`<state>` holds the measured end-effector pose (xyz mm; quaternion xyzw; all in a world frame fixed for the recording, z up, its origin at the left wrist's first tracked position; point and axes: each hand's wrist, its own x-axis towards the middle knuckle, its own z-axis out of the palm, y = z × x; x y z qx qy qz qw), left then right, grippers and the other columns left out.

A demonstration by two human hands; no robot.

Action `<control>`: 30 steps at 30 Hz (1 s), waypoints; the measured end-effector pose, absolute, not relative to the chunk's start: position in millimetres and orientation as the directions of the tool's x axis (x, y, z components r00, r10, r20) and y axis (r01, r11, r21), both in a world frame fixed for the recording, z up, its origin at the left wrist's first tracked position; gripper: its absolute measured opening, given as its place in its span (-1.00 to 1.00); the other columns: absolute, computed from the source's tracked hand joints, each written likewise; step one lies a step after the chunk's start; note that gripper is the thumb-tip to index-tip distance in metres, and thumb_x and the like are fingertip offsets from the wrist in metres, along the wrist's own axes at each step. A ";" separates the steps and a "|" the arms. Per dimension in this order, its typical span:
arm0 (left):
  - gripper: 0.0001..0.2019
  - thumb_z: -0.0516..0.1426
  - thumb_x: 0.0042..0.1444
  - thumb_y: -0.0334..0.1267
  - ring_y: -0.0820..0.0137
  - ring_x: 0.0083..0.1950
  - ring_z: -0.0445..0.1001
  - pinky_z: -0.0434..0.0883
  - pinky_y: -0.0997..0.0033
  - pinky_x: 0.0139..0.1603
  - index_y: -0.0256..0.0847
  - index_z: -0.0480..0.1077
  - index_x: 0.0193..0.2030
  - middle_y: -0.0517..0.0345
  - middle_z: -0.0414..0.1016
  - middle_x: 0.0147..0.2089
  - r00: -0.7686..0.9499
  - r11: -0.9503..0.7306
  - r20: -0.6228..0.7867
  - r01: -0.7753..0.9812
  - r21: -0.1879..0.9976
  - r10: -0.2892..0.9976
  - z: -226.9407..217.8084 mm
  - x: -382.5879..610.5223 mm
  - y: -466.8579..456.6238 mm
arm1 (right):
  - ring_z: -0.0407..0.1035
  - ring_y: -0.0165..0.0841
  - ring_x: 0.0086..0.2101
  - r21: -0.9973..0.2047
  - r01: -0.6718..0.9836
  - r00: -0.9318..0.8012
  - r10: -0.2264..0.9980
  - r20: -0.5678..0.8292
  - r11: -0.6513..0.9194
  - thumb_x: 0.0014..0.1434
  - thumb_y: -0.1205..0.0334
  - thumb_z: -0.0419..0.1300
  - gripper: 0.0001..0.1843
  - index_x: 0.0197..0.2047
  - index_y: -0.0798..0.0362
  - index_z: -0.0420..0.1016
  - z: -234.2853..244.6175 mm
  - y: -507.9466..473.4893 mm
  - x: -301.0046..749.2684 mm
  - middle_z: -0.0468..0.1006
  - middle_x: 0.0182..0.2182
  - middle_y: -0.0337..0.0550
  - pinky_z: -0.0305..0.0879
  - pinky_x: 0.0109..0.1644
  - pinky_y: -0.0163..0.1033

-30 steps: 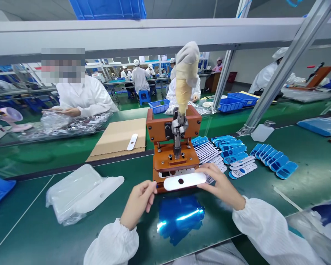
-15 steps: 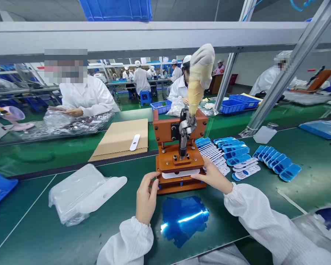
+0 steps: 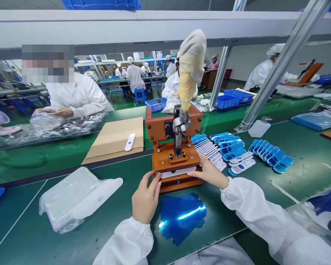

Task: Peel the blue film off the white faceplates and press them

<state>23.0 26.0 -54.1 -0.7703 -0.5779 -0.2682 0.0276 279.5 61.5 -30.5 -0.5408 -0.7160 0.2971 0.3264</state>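
A brown toggle press (image 3: 175, 129) with a cloth-wrapped lever (image 3: 191, 62) stands upright before me. Between its upper plate and base lies a long white panel (image 3: 179, 172) with rounded ends and a dark hole. At the panel's left end, my left hand (image 3: 145, 197) pinches with thumb and fingertips. My right hand (image 3: 212, 172) grips the other end, its thumb in front and its fingers partly hidden beside the press. Just in front of the press lies a pile of shiny blue film (image 3: 182, 217).
Right of the press lie rows of blue-filmed panels (image 3: 233, 147) and more blue pieces (image 3: 273, 154). A plastic-wrapped stack of white panels (image 3: 71, 195) is at left. Behind are cardboard (image 3: 116, 138) with one panel, a white bottle (image 3: 260, 127) and a slanted metal post (image 3: 281, 66). Co-workers sit across.
My left thumb has come in against the panel's left end, closer to the fingers. The right hand keeps its place. The whole view has shifted, so things appear farther left.
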 end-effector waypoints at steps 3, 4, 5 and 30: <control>-0.62 -0.10 0.26 -0.14 0.35 -0.16 0.47 0.40 0.46 -0.30 -0.10 0.40 0.09 0.03 0.40 0.11 0.214 -0.311 0.426 0.934 0.174 0.879 -51.0 23.0 26.1 | 0.22 -0.16 0.07 -0.717 0.618 -0.201 0.946 0.253 0.323 0.11 0.00 0.19 -0.56 0.03 -0.01 0.41 -36.8 55.8 286.1 0.34 0.03 -0.03 0.24 0.13 0.01; -0.61 -0.10 0.25 -0.14 0.34 -0.16 0.47 0.40 0.45 -0.29 -0.10 0.40 0.10 0.02 0.39 0.11 0.216 -0.307 0.419 0.937 0.164 0.882 -50.4 23.3 26.1 | 0.20 -0.15 0.08 -0.665 0.651 -0.206 0.928 0.310 0.366 0.15 0.01 0.16 -0.64 -0.02 -0.03 0.45 -40.1 52.1 288.8 0.35 0.03 -0.04 0.22 0.14 0.01; -0.61 -0.10 0.25 -0.13 0.33 -0.14 0.47 0.40 0.45 -0.28 -0.10 0.40 0.10 0.02 0.39 0.12 0.216 -0.306 0.416 0.938 0.164 0.884 -50.4 23.7 26.1 | 0.18 -0.14 0.11 -0.599 0.690 -0.215 0.905 0.367 0.406 0.18 0.02 0.13 -0.68 -0.06 -0.04 0.49 -43.8 47.7 291.6 0.35 0.03 -0.05 0.20 0.15 0.03; -0.75 -0.02 0.21 -0.17 0.42 -0.19 0.43 0.43 0.48 -0.36 -0.18 0.44 -0.21 0.06 0.34 -0.12 -0.168 -0.325 0.498 0.577 0.749 0.851 -79.5 -5.1 34.2 | 0.40 -0.38 -0.31 -0.039 0.271 -0.125 0.075 0.989 0.962 0.10 0.31 0.22 -0.73 -0.54 0.08 0.23 100.4 63.9 198.9 0.42 -0.54 -0.23 0.41 -0.12 -0.18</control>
